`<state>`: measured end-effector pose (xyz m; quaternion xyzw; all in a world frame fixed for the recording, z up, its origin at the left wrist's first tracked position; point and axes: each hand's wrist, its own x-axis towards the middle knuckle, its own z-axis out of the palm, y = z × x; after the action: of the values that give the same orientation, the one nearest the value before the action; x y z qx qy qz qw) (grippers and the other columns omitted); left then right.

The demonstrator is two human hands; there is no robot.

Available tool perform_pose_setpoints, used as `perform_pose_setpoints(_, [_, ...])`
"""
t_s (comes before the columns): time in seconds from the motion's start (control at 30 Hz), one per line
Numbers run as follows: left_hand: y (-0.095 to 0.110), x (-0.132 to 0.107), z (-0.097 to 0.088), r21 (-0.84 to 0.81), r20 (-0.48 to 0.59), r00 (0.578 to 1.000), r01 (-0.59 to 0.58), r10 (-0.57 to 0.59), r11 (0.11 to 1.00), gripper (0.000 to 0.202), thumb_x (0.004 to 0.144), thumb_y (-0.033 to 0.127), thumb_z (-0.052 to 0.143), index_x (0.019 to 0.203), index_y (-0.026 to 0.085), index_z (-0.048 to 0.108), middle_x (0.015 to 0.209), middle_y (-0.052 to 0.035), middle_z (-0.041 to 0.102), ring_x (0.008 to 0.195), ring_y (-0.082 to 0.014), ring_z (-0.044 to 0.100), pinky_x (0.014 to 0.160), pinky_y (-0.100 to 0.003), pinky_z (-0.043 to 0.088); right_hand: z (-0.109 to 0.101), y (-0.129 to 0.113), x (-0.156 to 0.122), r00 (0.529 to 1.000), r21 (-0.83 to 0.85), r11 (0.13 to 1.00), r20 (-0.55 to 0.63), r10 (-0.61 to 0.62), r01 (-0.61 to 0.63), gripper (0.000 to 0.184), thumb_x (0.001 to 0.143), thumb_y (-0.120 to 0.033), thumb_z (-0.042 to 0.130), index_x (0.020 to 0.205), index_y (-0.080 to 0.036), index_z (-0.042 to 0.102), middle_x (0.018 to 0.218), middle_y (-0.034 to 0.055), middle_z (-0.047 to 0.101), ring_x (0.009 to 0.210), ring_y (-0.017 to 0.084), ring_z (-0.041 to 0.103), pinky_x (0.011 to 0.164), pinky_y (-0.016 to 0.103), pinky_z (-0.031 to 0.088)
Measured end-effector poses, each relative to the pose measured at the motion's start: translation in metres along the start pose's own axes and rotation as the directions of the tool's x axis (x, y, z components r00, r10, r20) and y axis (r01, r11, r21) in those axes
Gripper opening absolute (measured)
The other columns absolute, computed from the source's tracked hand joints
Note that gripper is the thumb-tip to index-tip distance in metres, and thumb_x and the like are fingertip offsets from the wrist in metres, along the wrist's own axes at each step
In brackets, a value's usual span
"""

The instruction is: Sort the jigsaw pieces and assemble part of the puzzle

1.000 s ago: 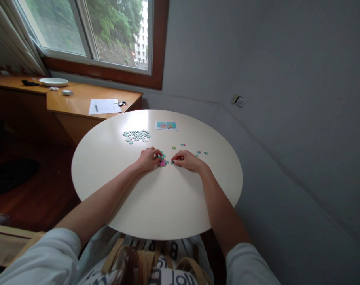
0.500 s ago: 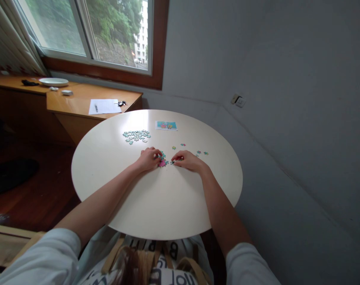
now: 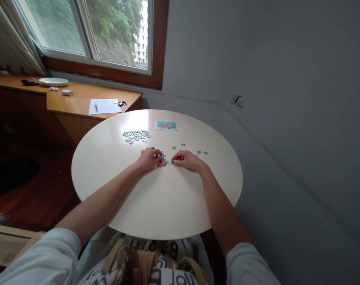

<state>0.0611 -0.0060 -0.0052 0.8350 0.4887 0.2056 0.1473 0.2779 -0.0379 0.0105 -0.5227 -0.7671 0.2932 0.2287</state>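
On the white round table, my left hand rests with curled fingers on the left edge of a small cluster of joined jigsaw puzzle pieces, pink and teal in colour. Part of that cluster is hidden under the fingers. Just to its right, my right hand pinches a small dark-toned puzzle piece between thumb and fingertips, a short gap from the cluster. More bits of colour show beneath the right fingers, too small to make out.
Many teal loose pieces lie in a patch at the back left. A picture card sits at the far side. Several single pieces are scattered beyond my right hand. A wooden desk with paper adjoins the table.
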Motion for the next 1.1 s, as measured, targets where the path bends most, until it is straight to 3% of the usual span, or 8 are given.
perform_pose_setpoints(0.33, [-0.001,0.001,0.002,0.017,0.015,1.0,0.008,-0.009,1.0,0.023,0.08,0.024,0.053,0.096,0.024,0.07,0.091,-0.0048,0.061,0.091,-0.022,0.056,0.084,-0.037,0.04,0.003,0.003,0.002,1.0,0.131,0.991,-0.016,-0.006,0.008,0.022,0.07,-0.025,0.061,0.085,-0.012,0.071,0.068,0.0018,0.061,0.064,0.012,0.053,0.061,0.024,0.041])
perform_pose_setpoints(0.47, [-0.001,0.001,0.002,0.009,0.013,1.0,0.001,-0.001,1.0,0.022,0.079,0.024,0.054,0.095,0.025,0.07,0.091,-0.0042,0.061,0.089,-0.0215,0.057,0.084,-0.036,0.041,0.002,0.002,0.002,0.993,0.175,0.984,-0.107,0.045,-0.026,0.025,0.072,-0.028,0.058,0.087,-0.011,0.07,0.066,0.0015,0.059,0.06,0.011,0.049,0.058,0.024,0.038])
perform_pose_setpoints(0.73, [-0.006,0.003,0.006,0.015,-0.002,1.0,0.004,-0.004,1.0,0.023,0.08,0.025,0.054,0.097,0.025,0.07,0.091,-0.0044,0.061,0.09,-0.0214,0.057,0.085,-0.036,0.041,0.004,0.013,0.01,0.953,0.218,0.975,-0.302,0.04,0.028,0.023,0.071,-0.032,0.057,0.08,-0.014,0.068,0.068,0.0015,0.061,0.062,0.013,0.051,0.059,0.025,0.037])
perform_pose_setpoints(1.1, [-0.005,0.003,0.006,0.016,-0.012,1.0,-0.002,0.002,1.0,0.022,0.079,0.023,0.055,0.095,0.025,0.071,0.089,-0.0042,0.061,0.088,-0.0212,0.057,0.082,-0.035,0.042,0.002,0.014,0.009,0.952,0.145,0.989,-0.3,0.06,-0.017,0.022,0.074,-0.029,0.055,0.082,-0.013,0.069,0.071,0.0031,0.064,0.065,0.013,0.054,0.062,0.025,0.041])
